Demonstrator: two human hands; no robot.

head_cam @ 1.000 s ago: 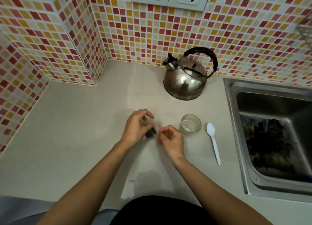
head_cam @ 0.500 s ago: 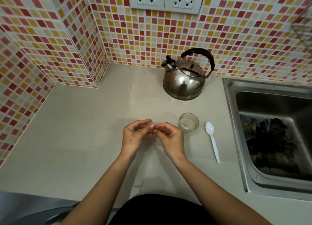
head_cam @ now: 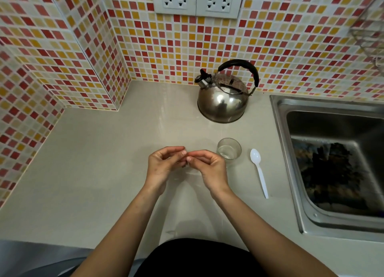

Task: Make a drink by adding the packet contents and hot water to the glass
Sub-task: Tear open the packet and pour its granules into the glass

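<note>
Nearest the camera, both forearms reach forward over the pale counter and converge at its middle. The left hand and the right hand meet fingertip to fingertip, each curled nearly closed with thumb pressed against forefinger in a pinch. The packet is almost wholly hidden between them: only a small dark sliver shows below the touching fingertips, so its long axis and whether it has been torn open cannot be told. Judgement: both hands appear to grip it, one at each side, in the posture of tearing. Just beyond and to the right of the right hand stands the glass, upright, mouth open, close beside the right knuckles but not touching; it looks clear, with no powder discernible inside. The deciding relation is that the glass lies to the right and slightly forward of the pinch, so the right hand is the nearer one for tipping the contents in. The white plastic spoon lies flat just right of the glass, bowl away from the person. Farther back, near the tiled wall, the steel kettle sits with its spout to the left. The sink occupies the right edge, well apart from the hands
</note>
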